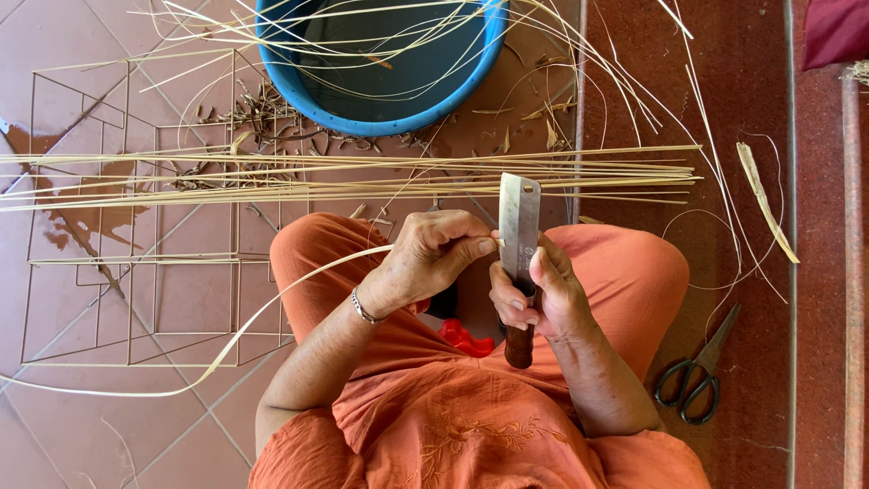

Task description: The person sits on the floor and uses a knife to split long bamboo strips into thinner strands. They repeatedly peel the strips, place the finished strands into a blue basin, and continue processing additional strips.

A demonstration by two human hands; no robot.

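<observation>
Bamboo strip point(299, 285) is pinched in the left hand point(425, 258) against the cleaver point(520, 237) clenched upright by the right hand point(534, 294) above the lap; probably, a steady blade splits it evenly.

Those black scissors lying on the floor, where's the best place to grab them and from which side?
Grip the scissors by the two black finger loops, probably coming from the person's right side. The loops lie nearest the person, the closed blades point away toward the reeds, and nothing covers them.
</observation>
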